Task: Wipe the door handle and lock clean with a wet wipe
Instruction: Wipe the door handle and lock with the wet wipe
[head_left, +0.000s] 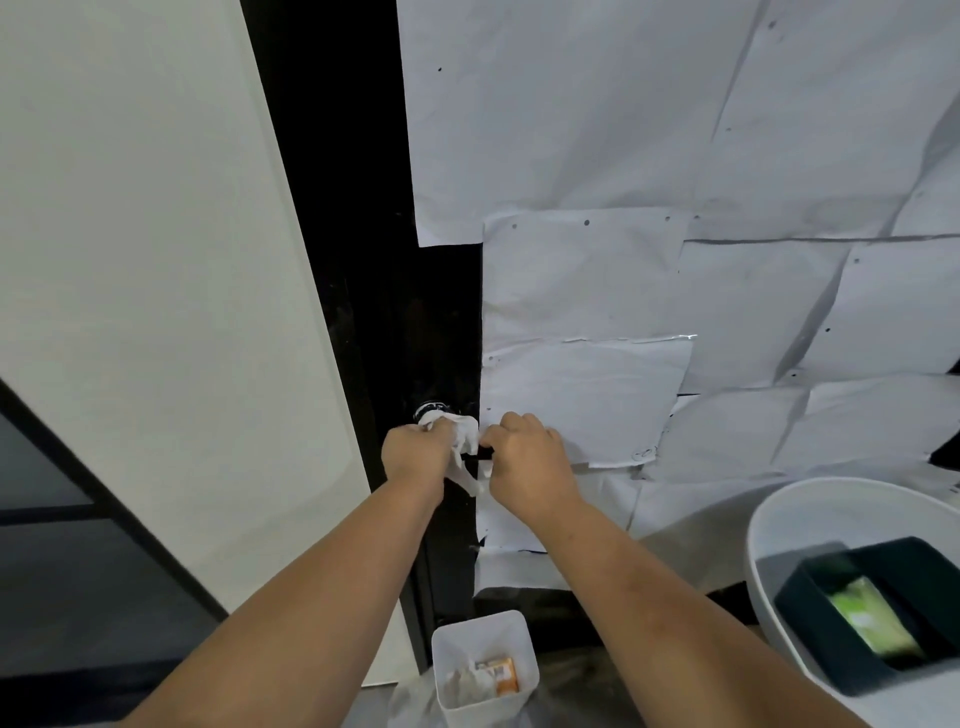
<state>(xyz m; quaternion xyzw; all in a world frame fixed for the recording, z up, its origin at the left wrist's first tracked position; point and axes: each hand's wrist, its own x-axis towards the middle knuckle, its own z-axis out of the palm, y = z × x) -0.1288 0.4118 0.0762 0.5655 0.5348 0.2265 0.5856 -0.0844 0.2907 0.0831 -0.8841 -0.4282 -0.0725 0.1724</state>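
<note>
- lighting even and moderately bright; soft shadows under the paper sheets (587, 291).
- black door frame (363, 260) underexposed, detail lost.
- wide-angle bending toward the edges.
- slight overall softness; green packet (872, 618) blurred.

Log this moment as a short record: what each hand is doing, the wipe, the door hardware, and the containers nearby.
left hand: presses the white wet wipe at the lock
right hand: grips the black door handle
door: black, paper sheets taped beside it
white bin: below, holds crumpled waste
white tub: lower right, holds a dark tray with a green pack
</note>
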